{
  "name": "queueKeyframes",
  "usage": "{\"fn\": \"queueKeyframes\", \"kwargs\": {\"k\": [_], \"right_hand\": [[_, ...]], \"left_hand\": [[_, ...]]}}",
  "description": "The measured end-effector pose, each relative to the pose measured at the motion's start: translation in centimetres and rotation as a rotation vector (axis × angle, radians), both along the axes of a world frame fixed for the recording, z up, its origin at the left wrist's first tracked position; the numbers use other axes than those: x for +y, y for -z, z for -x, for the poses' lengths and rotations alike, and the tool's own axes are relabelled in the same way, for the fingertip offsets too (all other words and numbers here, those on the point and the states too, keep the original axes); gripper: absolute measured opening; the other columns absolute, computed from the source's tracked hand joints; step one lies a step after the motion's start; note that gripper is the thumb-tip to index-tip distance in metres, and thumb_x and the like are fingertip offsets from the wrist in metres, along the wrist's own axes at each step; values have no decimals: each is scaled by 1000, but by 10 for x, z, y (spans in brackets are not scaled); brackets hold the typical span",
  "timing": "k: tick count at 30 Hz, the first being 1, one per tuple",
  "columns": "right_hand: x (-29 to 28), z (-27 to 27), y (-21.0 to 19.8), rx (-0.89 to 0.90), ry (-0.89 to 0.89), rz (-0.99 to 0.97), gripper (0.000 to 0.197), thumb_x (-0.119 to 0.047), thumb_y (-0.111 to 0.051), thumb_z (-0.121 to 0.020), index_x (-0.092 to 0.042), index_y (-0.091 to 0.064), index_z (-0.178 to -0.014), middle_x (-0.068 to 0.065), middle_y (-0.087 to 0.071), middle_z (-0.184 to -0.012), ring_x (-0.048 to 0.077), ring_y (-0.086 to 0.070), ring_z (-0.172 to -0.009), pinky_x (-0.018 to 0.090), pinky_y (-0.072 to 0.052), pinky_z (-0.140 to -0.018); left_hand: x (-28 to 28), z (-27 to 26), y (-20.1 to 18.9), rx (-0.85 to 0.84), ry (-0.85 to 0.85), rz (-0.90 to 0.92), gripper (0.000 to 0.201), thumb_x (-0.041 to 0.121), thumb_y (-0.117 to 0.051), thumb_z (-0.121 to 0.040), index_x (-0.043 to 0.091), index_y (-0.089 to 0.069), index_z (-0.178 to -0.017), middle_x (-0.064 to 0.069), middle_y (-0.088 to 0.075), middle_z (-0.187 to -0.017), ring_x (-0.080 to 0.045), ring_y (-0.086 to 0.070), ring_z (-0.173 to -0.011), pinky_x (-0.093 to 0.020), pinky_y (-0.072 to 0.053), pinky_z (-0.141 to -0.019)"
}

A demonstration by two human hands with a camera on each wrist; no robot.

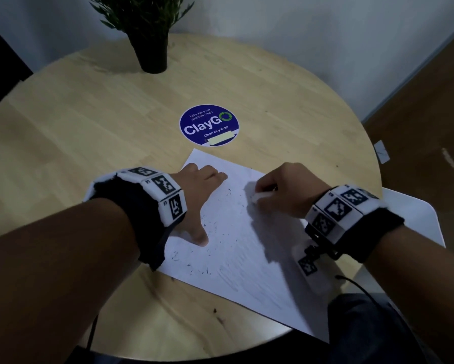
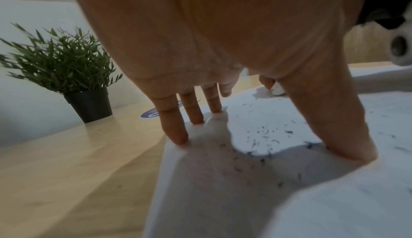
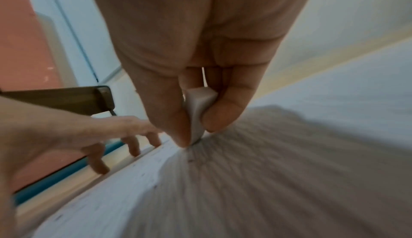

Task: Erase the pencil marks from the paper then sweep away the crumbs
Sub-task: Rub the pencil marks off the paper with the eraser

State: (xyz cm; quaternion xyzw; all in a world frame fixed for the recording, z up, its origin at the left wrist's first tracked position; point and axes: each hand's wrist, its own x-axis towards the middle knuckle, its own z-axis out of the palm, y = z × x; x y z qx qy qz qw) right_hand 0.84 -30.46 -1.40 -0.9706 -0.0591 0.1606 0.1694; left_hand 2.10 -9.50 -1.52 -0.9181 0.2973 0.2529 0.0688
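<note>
The right hand point(image 1: 281, 190) has its grip pinched on a small white eraser point(image 3: 198, 111), thumb on one flat face and fingers on the other, with the lower end touching the paper point(image 1: 246, 245). The left hand point(image 1: 202, 190) is spread, fingers straight, pressing the sheet's far left corner down onto the round wooden surface point(image 1: 89, 127), well to the left of the pinch.

Dark crumbs point(image 1: 215, 224) lie scattered across the sheet between the two hands and nearer the person than the eraser. Faint grey pencil streaks show on the paper below the right wrist, so the rubbing looks unfinished to me.

The sheet is thin and light; I'd expect it to slide or buckle under the eraser unless held flat near the rubbing point. The eraser looks soft and slightly bendy, best held low, near its working end. The crumbs should brush off easily with an open palm.
</note>
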Motion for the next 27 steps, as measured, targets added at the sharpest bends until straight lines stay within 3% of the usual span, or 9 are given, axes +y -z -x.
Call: {"fn": "queueKeyframes", "kwargs": {"k": [2, 4, 7, 13, 16, 18, 21, 24, 27], "right_hand": [[-11, 1, 0, 10, 57, -51, 16, -33, -71, -81, -21, -73, -91, -3, -68, -79, 16, -58, -78, 21, -38, -62], [-25, 0, -2, 14, 111, -77, 23, -37, -70, -83, -23, -75, -100, -5, -71, -91, 12, -61, -83, 17, -37, -67], [-33, 1, -2, 53, 120, -102, 24, -40, -70, -83, -27, -76, -102, -10, -72, -96, 6, -62, -84, 19, -41, -71], [-26, -5, -1, -26, 123, -63, 18, -30, -70, -80, -24, -76, -95, -6, -72, -90, 10, -61, -80, 22, -41, -70], [-5, 2, 7, -50, -58, -22, 17, -25, -65, -77, -10, -70, -84, 13, -64, -81, 27, -50, -71, 32, -43, -64], [-3, -3, 5, -68, -53, 12, 17, -22, -62, -75, -6, -66, -80, 18, -59, -79, 26, -37, -64, 33, -45, -61], [-14, -17, -3, -76, 85, 3, 9, -19, -62, -77, -14, -68, -73, 5, -58, -62, 19, -41, -59, 22, -39, -53], [-5, -9, 0, -60, -40, 23, 13, -19, -62, -78, -7, -66, -76, 15, -57, -71, 18, -32, -63, 26, -34, -55], [-8, -12, -1, -54, 13, -6, 11, -22, -64, -81, -16, -72, -79, 3, -63, -69, 16, -46, -64, 22, -36, -59]], "left_hand": [[-3, -3, -1, 14, 1, -19, 119, 55, -77, -67, 27, 1, -153, 11, -13, -148, -16, -20, -134, -27, -31, -81], [-7, -8, -1, 21, 0, -12, 111, 56, -77, -67, 29, -11, -152, 11, -17, -144, -15, -23, -132, -28, -32, -81], [-7, -11, 0, 15, -26, 47, 98, 55, -75, -70, 31, -21, -148, 14, -18, -145, -12, -22, -133, -27, -32, -82], [-9, -15, 4, -16, 16, 10, 105, 58, -74, -66, 35, -13, -148, 16, -16, -144, -14, -21, -131, -32, -41, -89], [-11, -15, 3, -22, 25, -26, 105, 57, -75, -66, 33, -15, -149, 14, -15, -147, -16, -21, -133, -32, -41, -90], [-12, -16, 2, -24, 37, -44, 106, 57, -75, -66, 32, -14, -149, 14, -10, -151, -17, -19, -135, -31, -37, -86], [-16, -19, 1, -15, 51, -88, 111, 57, -75, -67, 37, -5, -151, 12, -9, -152, -21, -21, -132, -31, -31, -80], [-22, -24, 0, -20, 79, -141, 115, 60, -74, -61, 48, 0, -147, 8, -13, -145, -24, -24, -127, -35, -34, -77], [-24, -26, -1, -31, 95, -164, 117, 64, -72, -54, 52, 2, -143, 7, -15, -138, -25, -28, -121, -36, -37, -72]]}}
